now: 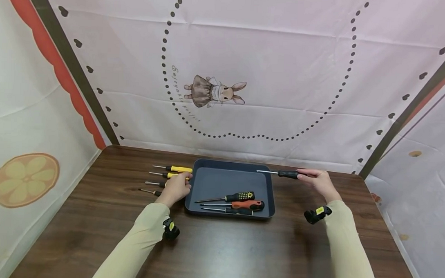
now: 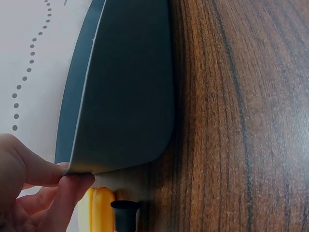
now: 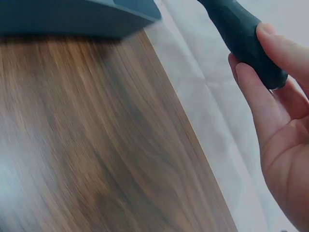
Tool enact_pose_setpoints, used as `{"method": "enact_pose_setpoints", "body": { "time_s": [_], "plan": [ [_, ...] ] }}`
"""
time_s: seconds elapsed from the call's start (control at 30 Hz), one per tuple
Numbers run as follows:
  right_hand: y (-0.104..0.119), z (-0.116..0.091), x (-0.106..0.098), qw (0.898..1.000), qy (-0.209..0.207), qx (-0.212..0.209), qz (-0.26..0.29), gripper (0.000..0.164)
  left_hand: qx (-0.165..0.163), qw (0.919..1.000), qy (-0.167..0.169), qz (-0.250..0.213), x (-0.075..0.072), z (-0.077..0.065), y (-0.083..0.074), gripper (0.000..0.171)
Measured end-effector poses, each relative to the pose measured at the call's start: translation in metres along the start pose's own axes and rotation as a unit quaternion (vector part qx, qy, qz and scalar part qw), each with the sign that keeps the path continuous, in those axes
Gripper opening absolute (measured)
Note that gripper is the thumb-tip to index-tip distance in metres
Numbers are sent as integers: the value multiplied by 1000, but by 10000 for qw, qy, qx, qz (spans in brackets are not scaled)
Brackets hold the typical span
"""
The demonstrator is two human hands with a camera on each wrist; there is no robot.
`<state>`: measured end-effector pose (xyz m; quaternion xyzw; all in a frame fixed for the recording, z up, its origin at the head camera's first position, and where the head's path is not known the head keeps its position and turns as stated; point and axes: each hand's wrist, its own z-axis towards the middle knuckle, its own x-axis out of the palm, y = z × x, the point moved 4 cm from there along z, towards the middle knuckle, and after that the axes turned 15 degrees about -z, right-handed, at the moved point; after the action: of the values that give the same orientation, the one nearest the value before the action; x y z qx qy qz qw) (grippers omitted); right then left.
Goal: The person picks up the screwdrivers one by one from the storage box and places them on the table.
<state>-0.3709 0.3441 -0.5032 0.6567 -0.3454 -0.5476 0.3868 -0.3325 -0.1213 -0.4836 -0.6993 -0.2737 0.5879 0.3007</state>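
A dark brown, wood-grained desk (image 1: 240, 250) with a soft sheen carries the things. Close to its far edge, about midway between the far left and far right corners, is a shallow rectangular tray (image 1: 232, 182), matte slate-blue to dark grey, with rounded corners, low walls and a thin rim. The left hand (image 1: 176, 188) is at the tray's left side, its grip drawn together, thumb and fingers pinching the rim. The right hand (image 1: 318, 183) is near the desk's far right corner, its grip narrowed to a handle's thickness, thumb and fingers holding the end of a black-handled screwdriver with a silver shaft (image 1: 288, 174).

Three screwdrivers lie along the tray's near wall, tips to the left: one with a bulky orange-red and black handle (image 1: 242, 205), one with a black handle dotted in yellow (image 1: 240, 196), and a slimmer one with a plain black handle (image 1: 239, 211).

The held screwdriver's handle is smoothly contoured with a rounded butt; its shaft points left, overlapping the tray's far right corner in the head view. Smaller still, toward the desk's far left corner, lie two yellow-handled screwdrivers (image 1: 181, 169) with black collars and two dark-handled screwdrivers (image 1: 156, 193), shafts pointing left, some handles partly hidden by the left hand.
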Motion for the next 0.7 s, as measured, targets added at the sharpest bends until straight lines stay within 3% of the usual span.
{"method": "enact_pose_setpoints", "body": {
  "time_s": [0.03,0.1,0.17,0.27,0.37,0.53,0.7],
  "plan": [
    [-13,6,-6,9999,50,-22,122,36,12,10000,-1,15,0,0,1,37],
    [-7,-1,-13,9998,-20,183,4,41,32,10000,-8,29,0,0,1,37],
    [-16,-1,-22,9998,25,115,183,36,46,10000,9,39,1,0,1,37],
    [19,-27,-27,9997,-50,228,82,26,-2,10000,6,33,1,0,1,37],
    [26,-38,-32,9988,-173,455,-61,17,-62,10000,-3,15,2,1,2,38],
    [18,-42,-33,9962,-337,793,-136,14,-30,10000,-8,1,2,1,1,38],
    [1,-37,-21,9963,-181,677,505,20,-55,10000,17,-2,3,0,1,37]
  ]
}}
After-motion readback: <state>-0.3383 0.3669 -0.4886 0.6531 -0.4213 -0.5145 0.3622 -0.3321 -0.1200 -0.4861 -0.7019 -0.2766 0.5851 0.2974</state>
